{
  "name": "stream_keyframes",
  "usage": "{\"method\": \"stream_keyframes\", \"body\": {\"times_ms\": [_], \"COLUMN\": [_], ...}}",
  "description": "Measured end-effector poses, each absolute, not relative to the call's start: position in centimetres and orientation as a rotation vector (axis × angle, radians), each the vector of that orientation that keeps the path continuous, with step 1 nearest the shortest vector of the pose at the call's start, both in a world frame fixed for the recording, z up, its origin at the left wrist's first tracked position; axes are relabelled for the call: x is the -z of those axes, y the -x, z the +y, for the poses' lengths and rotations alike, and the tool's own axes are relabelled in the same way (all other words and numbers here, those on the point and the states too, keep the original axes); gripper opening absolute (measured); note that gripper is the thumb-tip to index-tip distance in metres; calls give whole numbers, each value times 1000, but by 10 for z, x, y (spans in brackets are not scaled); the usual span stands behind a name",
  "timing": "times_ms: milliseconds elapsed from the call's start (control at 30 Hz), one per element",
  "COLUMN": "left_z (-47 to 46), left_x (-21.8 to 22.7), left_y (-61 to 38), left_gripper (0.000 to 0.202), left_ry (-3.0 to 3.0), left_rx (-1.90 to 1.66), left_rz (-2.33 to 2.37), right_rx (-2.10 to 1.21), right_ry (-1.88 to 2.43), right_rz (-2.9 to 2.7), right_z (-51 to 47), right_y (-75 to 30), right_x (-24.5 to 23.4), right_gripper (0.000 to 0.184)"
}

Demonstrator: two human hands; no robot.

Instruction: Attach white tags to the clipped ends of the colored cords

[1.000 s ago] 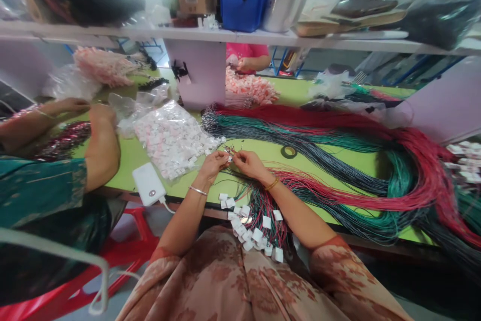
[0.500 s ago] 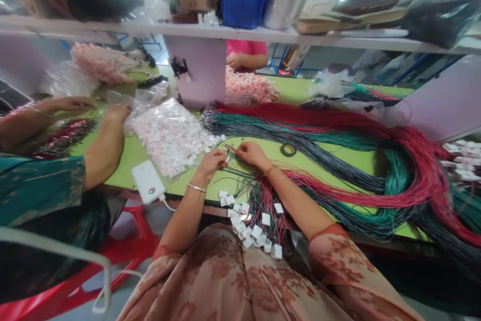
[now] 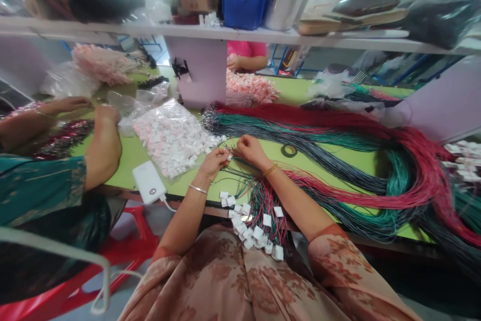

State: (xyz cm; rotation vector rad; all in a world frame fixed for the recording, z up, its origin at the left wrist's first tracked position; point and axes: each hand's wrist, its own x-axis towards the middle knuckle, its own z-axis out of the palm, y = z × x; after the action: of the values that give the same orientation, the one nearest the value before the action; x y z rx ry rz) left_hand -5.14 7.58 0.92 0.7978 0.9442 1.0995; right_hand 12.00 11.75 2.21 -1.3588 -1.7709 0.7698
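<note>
Your left hand pinches a small white plastic connector over the lime-green counter, just left of your right hand. That one's fingers are bunched by thin dark wire ends; can't tell if they grip any. Clear plastic bag of white connectors lies left; black ring-shaped tape roll, right.

A blue bin stands on the shelf
</note>
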Motion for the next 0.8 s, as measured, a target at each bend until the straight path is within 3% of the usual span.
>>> {"method": "stream_keyframes", "body": {"times_ms": [233,800], "left_z": [76,76], "left_x": [-7,-4], "left_y": [53,53], "left_gripper": [20,18], "left_ry": [-758,-724], "left_rx": [-1081,-1066], "left_rz": [894,838], "right_rx": [-1040,-776], "right_ry": [1088,1019], "right_rz": [-1630,-1951], "right_z": [102,78], "right_y": [-109,-133], "right_x": [-40,-19], "right_gripper": [20,6]}}
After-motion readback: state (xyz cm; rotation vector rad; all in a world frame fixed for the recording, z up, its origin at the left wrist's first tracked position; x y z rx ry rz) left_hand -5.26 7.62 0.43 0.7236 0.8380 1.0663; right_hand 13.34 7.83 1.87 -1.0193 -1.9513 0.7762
